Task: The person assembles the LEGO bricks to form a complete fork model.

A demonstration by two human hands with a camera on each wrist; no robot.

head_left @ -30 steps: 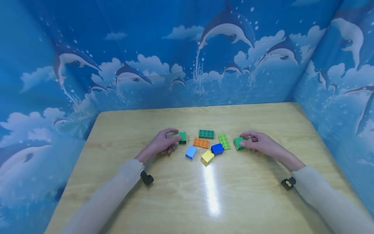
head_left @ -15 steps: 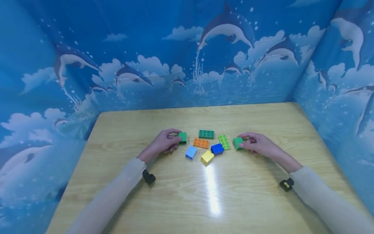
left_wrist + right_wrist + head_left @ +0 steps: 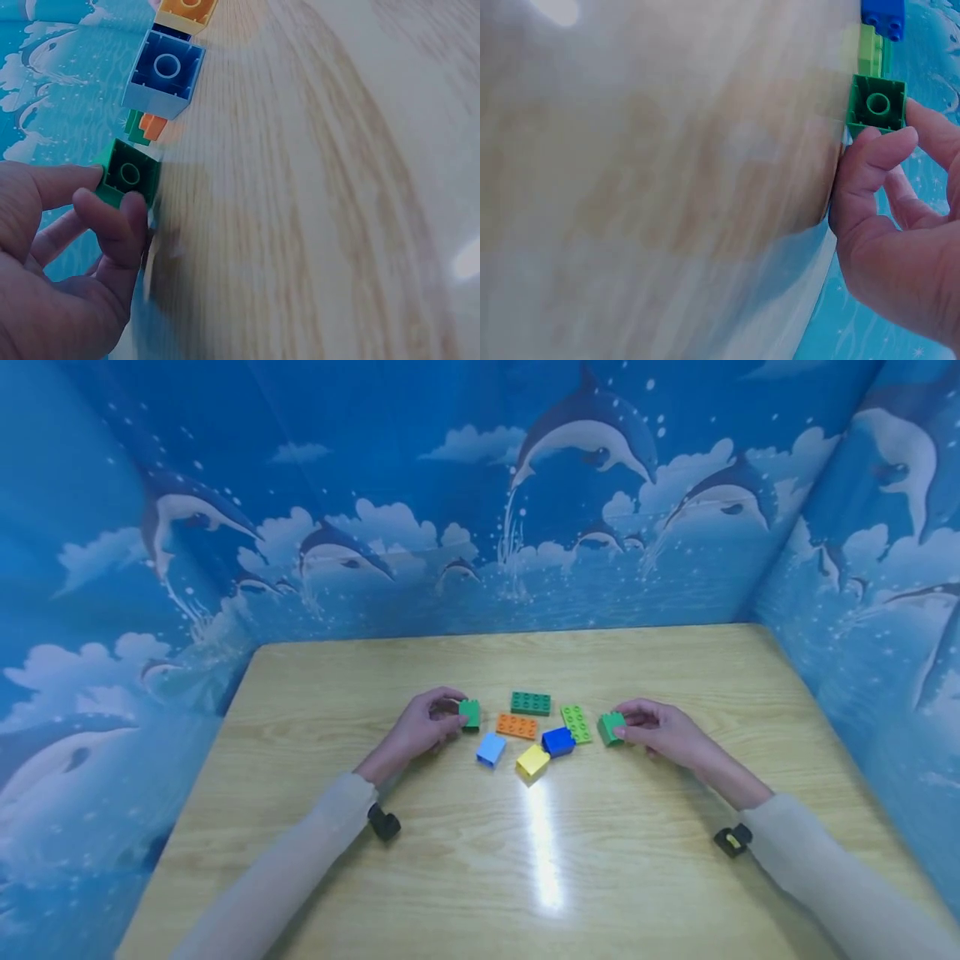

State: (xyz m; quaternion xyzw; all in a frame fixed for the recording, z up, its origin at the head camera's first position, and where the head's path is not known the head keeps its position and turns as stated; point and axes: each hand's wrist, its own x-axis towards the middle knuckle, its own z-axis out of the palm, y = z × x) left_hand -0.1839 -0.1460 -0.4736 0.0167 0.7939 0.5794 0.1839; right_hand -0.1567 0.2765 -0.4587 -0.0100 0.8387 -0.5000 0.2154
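My left hand pinches a green toy building brick between thumb and fingers, at the left of a loose group of bricks. In the left wrist view, the hollow underside of that green brick faces the camera. On the group's right, my right hand pinches another green brick. The right wrist view shows this green brick with its hollow base facing the camera and the thumb against its lower edge. Both bricks appear to lie on their sides on the table.
Between the hands lie a dark green brick, an orange brick, a lime brick, a light blue brick, a dark blue brick and a yellow brick. Dolphin-print curtains border the wooden table.
Both wrists have shifted slightly inward, toward the bricks. The two pinched green bricks have hardly moved, and the other bricks lie where they were.
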